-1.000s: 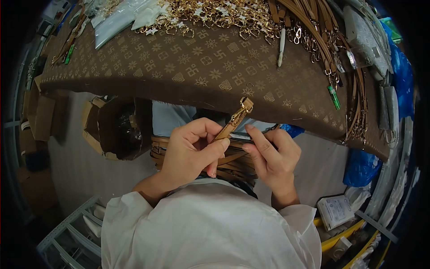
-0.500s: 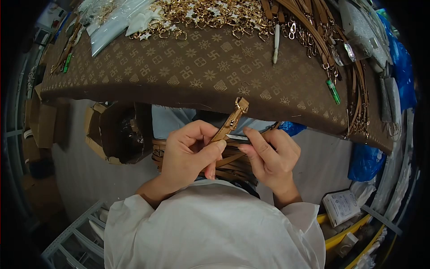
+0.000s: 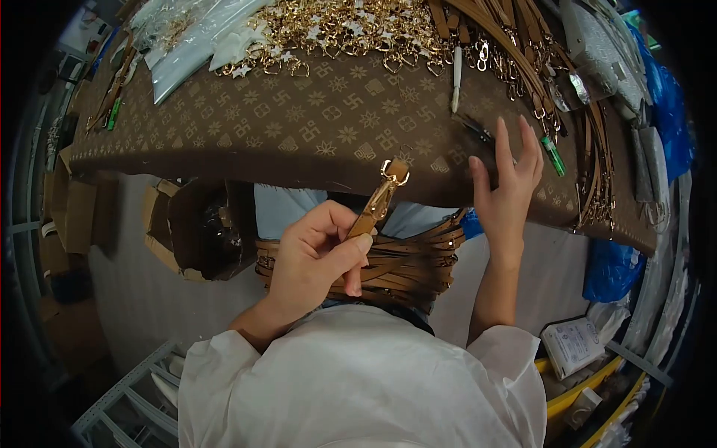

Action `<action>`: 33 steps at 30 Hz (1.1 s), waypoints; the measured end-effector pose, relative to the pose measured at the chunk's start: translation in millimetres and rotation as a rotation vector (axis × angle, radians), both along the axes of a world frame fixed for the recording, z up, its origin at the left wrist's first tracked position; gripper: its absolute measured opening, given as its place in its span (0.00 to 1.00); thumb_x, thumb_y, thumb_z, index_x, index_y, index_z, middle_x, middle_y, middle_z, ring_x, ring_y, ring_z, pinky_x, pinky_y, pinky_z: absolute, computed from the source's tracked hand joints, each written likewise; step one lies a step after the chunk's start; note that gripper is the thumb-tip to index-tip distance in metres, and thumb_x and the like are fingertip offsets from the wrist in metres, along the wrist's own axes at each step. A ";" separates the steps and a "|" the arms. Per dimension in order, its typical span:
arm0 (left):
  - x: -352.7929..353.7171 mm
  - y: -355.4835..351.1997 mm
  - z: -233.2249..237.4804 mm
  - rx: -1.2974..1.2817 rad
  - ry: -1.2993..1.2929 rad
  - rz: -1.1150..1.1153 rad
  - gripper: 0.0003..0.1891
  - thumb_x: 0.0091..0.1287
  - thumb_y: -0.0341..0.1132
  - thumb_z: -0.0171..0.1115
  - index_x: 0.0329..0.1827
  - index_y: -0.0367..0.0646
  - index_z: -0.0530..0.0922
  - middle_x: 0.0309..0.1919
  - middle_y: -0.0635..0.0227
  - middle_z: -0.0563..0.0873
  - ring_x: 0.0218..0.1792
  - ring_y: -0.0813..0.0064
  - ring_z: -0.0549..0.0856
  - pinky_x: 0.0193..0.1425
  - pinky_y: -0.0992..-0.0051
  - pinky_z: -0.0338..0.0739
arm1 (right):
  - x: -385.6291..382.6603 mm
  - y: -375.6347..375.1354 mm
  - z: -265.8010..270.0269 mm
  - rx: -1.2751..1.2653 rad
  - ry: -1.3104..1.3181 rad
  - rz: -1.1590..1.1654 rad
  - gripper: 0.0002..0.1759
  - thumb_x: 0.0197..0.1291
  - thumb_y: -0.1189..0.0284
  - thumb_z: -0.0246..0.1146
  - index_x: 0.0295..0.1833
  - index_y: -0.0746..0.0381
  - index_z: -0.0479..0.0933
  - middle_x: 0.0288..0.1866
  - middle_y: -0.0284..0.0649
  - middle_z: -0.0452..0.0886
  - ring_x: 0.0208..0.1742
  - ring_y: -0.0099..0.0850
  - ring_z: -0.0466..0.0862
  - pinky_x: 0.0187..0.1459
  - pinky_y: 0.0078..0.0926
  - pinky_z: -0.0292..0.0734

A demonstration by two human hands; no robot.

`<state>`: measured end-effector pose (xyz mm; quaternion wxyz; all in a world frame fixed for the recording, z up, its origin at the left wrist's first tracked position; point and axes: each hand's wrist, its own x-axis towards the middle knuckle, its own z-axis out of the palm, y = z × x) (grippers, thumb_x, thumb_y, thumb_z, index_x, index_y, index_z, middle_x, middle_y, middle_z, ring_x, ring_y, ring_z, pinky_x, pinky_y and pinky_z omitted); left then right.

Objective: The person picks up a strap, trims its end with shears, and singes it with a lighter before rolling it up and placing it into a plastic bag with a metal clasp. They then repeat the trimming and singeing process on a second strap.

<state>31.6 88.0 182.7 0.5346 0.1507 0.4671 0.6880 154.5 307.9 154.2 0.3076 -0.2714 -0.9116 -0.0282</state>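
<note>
Brown patterned cloth covers the bench [image 3: 299, 127]; gold hardware [image 3: 343, 30] is heaped at its far side. Left hand [image 3: 317, 254]: fingers pinching a tan strap [image 3: 366, 220], clasp [image 3: 393, 172] uppermost, just below the bench edge. Right hand [image 3: 508, 187]: fingers spread, at the bench edge. Strap pile [image 3: 403, 269] lies in the lap.

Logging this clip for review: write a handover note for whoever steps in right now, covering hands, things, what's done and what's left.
Left hand: shut on a tan strap, with the strap's gold clasp pointing up below the table edge.
Right hand: open, fingers spread, at the edge of the patterned tablecloth, holding nothing.
Stack of straps lies in the lap; loose gold clasps are heaped on the table's far side.
Done: the held strap carries its clasp.
Left: probably the lap stack, though its state cannot be told.
</note>
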 end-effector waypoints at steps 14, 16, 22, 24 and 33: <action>-36.1 43.8 -18.2 0.165 0.032 0.293 0.06 0.70 0.30 0.52 0.47 0.40 0.71 0.35 0.59 0.83 0.38 0.63 0.86 0.35 0.70 0.86 | 27.4 -62.4 21.0 -1.168 0.231 0.565 0.07 0.60 0.75 0.59 0.33 0.68 0.77 0.26 0.41 0.80 0.24 0.32 0.79 0.27 0.22 0.70; -49.0 58.3 -12.6 0.145 0.073 0.290 0.08 0.70 0.30 0.51 0.49 0.40 0.70 0.35 0.59 0.83 0.37 0.65 0.86 0.36 0.71 0.85 | 42.9 -52.0 27.3 -1.159 0.293 0.534 0.07 0.60 0.75 0.59 0.32 0.68 0.77 0.25 0.41 0.80 0.24 0.30 0.79 0.27 0.21 0.70; -116.0 173.0 -8.5 -0.076 1.228 0.414 0.12 0.68 0.35 0.54 0.35 0.33 0.78 0.31 0.55 0.82 0.34 0.67 0.83 0.35 0.71 0.75 | 89.5 -31.0 35.8 -1.236 0.461 0.543 0.10 0.61 0.73 0.57 0.31 0.67 0.79 0.23 0.40 0.79 0.22 0.25 0.76 0.25 0.20 0.66; -129.2 226.1 -19.3 -0.131 1.589 0.340 0.20 0.65 0.43 0.56 0.25 0.31 0.79 0.27 0.50 0.81 0.31 0.57 0.82 0.35 0.65 0.74 | 88.3 -32.4 36.0 -1.262 0.352 0.524 0.09 0.61 0.74 0.58 0.31 0.67 0.79 0.22 0.39 0.77 0.21 0.25 0.75 0.24 0.20 0.65; -163.6 306.7 -45.7 -0.393 1.438 -0.103 0.22 0.55 0.47 0.67 0.15 0.36 0.76 0.08 0.69 0.73 0.10 0.79 0.69 0.17 0.73 0.63 | 76.4 -37.2 17.5 -1.353 0.384 0.610 0.12 0.65 0.69 0.55 0.35 0.66 0.78 0.25 0.35 0.78 0.23 0.22 0.75 0.25 0.20 0.67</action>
